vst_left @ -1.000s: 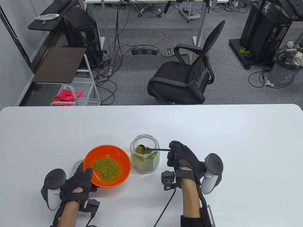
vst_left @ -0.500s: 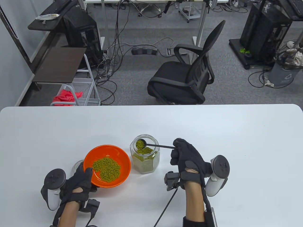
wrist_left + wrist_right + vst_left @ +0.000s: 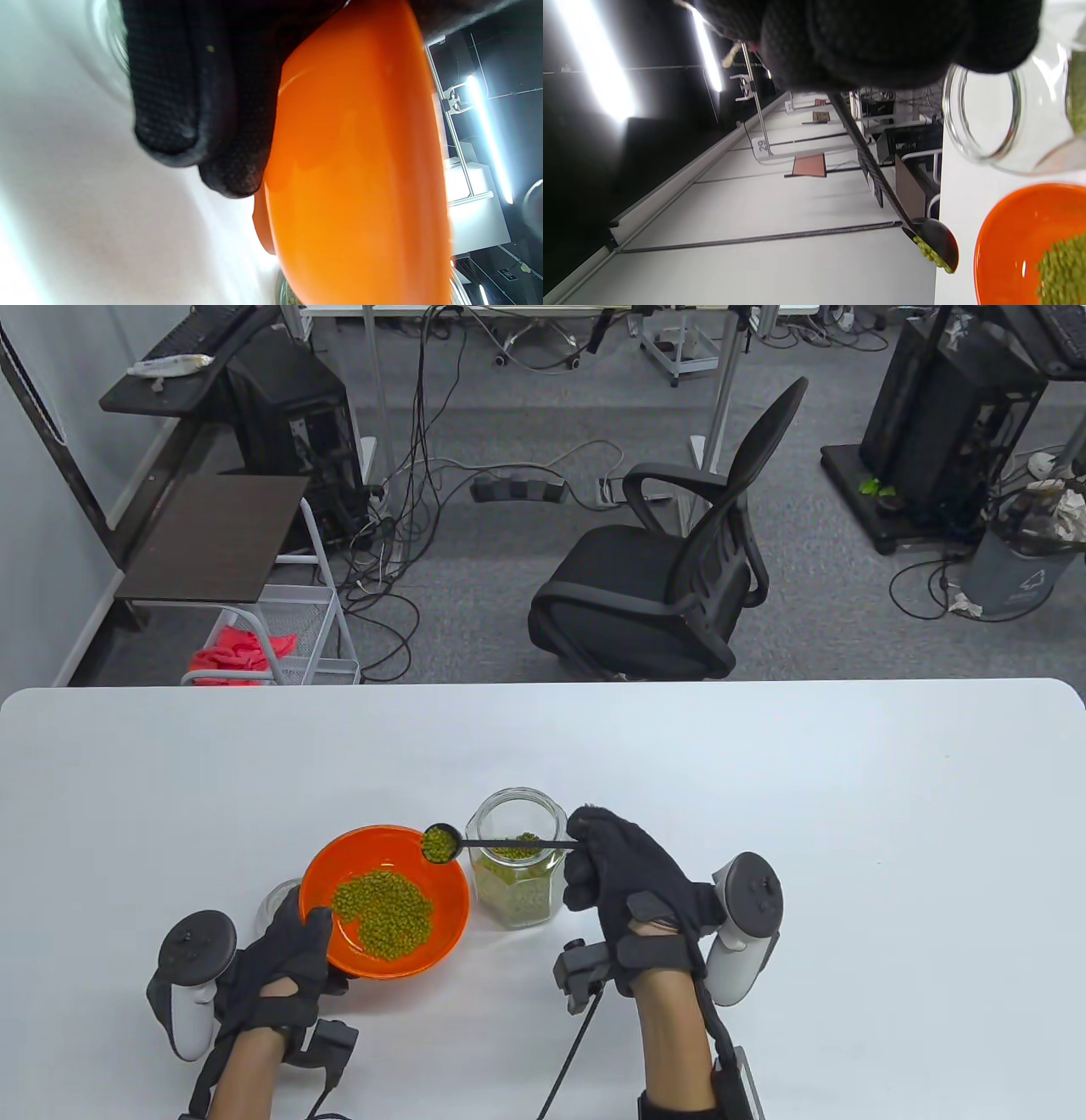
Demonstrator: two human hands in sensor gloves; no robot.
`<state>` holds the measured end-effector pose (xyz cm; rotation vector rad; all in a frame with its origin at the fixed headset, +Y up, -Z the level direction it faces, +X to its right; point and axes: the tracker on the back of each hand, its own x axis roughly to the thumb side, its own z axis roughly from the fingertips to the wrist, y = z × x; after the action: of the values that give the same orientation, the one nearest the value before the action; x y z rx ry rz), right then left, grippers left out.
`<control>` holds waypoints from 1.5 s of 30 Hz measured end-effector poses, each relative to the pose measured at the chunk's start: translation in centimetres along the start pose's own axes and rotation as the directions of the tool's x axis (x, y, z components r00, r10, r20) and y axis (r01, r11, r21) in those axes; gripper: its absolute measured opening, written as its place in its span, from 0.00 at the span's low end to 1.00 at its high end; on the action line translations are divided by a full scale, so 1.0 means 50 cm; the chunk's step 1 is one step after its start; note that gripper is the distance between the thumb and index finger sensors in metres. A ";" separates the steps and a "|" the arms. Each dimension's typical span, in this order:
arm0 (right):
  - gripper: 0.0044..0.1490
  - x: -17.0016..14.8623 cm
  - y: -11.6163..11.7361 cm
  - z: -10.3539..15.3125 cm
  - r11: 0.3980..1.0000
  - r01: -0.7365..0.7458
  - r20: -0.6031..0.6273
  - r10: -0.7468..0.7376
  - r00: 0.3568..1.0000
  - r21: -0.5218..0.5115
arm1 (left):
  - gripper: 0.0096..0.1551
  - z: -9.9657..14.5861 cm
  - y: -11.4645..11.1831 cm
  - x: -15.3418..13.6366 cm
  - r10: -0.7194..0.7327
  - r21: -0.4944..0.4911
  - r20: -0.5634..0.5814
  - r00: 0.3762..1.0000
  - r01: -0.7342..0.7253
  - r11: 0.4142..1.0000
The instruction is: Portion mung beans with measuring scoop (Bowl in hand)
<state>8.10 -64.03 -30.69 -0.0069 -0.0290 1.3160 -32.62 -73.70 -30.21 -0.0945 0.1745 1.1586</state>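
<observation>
the number 29 stands on a white ceiling fixture (image 3: 763,146)

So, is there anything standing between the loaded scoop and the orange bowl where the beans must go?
Nothing visible does. The scoop, held by the right hand, hangs over the far right rim of the orange bowl, already out of the jar. The left hand grips the near left rim, away from the path.

Beyond the white tabletop (image 3: 764,814) we see grey carpet (image 3: 509,602) strewn with cables (image 3: 407,475), a black office chair (image 3: 670,585), a dark side table (image 3: 216,538) above a wire basket (image 3: 297,645), computer towers (image 3: 288,415) and a grey bin (image 3: 1022,577). Ceiling strip lights (image 3: 594,76) glare in our right wrist view.
</observation>
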 end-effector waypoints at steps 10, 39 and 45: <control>0.26 -0.018 0.064 0.006 0.992 0.003 -0.034 0.001 0.999 0.128 | 0.40 0.000 0.000 0.001 0.005 -0.003 0.008 1.000 -0.005 1.000; 0.26 -0.035 0.183 0.039 0.868 -0.458 0.154 0.434 0.888 0.193 | 0.40 0.000 0.000 0.000 0.013 -0.005 0.009 1.000 -0.013 1.000; 0.26 -0.033 0.201 0.044 0.806 -0.541 0.199 0.504 0.840 0.241 | 0.40 0.000 -0.001 -0.001 0.018 -0.009 0.009 1.000 -0.018 1.000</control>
<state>-2.12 -63.14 -28.73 0.3428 0.0638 1.8689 -32.61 -73.76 -30.22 -0.0955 0.1629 1.1779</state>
